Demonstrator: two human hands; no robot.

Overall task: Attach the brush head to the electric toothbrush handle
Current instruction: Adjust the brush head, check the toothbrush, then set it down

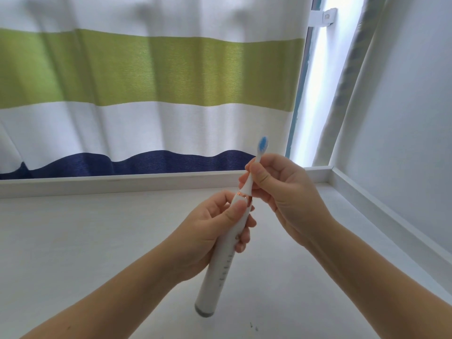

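My left hand (210, 231) grips the white electric toothbrush handle (220, 272) near its top, holding it tilted above the table with its grey base toward me. A rose-gold ring (244, 195) marks the top of the handle. The white brush head (259, 157) with blue bristles sits on the handle's top and points up and away. My right hand (281, 192) pinches the brush head's neck between thumb and fingers, just above the ring. The fingers hide part of the neck.
A white table (97, 253) with a raised white rim (122, 183) lies below my hands. Behind it hangs a curtain (146, 81) striped white, green and navy. A white wall (411, 143) stands to the right, with a bright window gap beside the curtain.
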